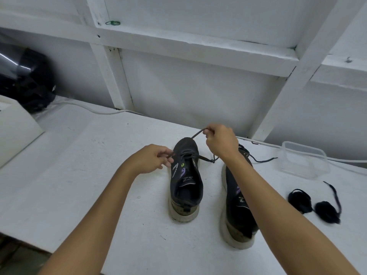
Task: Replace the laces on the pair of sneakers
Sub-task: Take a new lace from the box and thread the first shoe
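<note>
Dark left sneaker [186, 175], mid-tabletop [99, 175]: left hand [153, 158] and right hand [221, 141] each pinch its old lace [198, 133], apparently half-unthreaded. Right sneaker [238, 205] beside it untouched; two replacement laces [313, 203] coiled beyond.

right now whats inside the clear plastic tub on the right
Nothing shows inside the clear plastic tub; the white table reads through its walls. A white cable runs behind it.

White painted tabletop [83, 155]. Black glossy helmet [29, 80] at 9 o'clock, white box [15, 130] just below it. Clear plastic tub [303, 159] at 3 o'clock. White cable [95, 110] along back edge. Green rubber band [112, 23] on ledge, 11 o'clock.
</note>
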A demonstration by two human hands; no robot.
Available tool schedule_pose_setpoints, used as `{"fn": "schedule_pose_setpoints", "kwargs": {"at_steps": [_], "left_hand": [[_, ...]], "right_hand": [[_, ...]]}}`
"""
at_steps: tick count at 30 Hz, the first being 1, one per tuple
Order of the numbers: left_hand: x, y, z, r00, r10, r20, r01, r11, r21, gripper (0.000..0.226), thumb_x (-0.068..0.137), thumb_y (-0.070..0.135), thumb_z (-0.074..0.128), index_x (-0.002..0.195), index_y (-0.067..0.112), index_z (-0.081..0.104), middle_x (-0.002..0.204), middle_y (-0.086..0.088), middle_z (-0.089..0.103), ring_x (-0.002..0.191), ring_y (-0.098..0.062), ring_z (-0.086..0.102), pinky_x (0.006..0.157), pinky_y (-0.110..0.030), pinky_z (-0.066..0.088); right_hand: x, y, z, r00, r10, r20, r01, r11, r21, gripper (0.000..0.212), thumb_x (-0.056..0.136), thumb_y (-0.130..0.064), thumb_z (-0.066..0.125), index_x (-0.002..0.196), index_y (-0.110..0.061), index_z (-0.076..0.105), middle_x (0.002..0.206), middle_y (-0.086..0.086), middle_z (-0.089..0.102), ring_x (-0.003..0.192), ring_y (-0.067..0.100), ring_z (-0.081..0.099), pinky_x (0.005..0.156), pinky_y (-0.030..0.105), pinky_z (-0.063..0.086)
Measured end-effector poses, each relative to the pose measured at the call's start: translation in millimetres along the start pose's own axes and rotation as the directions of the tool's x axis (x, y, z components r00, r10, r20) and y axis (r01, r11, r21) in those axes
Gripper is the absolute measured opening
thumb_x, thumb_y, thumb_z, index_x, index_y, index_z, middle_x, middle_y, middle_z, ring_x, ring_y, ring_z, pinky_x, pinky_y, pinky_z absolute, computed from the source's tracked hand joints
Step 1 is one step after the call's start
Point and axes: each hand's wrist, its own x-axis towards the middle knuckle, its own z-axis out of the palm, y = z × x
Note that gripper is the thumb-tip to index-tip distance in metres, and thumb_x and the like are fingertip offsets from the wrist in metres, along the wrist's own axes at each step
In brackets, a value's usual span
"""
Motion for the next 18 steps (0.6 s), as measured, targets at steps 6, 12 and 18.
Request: {"fn": "schedule_pose_setpoints", "kwargs": {"at_steps": [6,12,18], "left_hand": [[-3,-2,14,0.982,-0.121,-0.142,0.116,0.992,-0.048,0.016,0.098,0.024,0.062,0.089,0.016,0.073,0.078,0.004,0.076,0.069,-0.006,0.071,0.067,-0.025,0.053],[-5,-4,36,0.941,-0.132,-0.311,0.004,0.925,-0.379,0.013,0.096,0.031,0.065,0.098,0.023,0.076,0.081,0.007,0.072,0.061,-0.001,0.054,0.063,-0.018,0.045],[-8,-4,48,0.961,-0.161,-0.224,-0.037,0.728,-0.685,0.017,0.094,0.007,0.068,0.111,0.008,0.069,0.094,-0.006,0.075,0.084,-0.008,0.074,0.074,-0.017,0.057]], "right_hand": [[-10,-3,3,0.998,0.053,0.016,-0.053,0.999,0.005,0.051,0.098,-0.037,0.063,0.145,-0.026,0.047,0.126,0.004,0.064,0.119,0.031,0.058,0.087,0.041,0.047],[-30,-11,4,0.954,-0.108,0.279,0.11,0.994,0.009,0.007,0.09,-0.037,0.07,0.088,-0.03,0.071,0.078,-0.015,0.063,0.083,0.012,0.062,0.069,0.026,0.045],[-36,-19,8,0.868,-0.078,0.491,0.125,0.99,-0.065,0.023,0.088,-0.021,0.057,0.089,-0.019,0.08,0.086,0.0,0.074,0.078,0.014,0.065,0.075,0.03,0.058]]}}
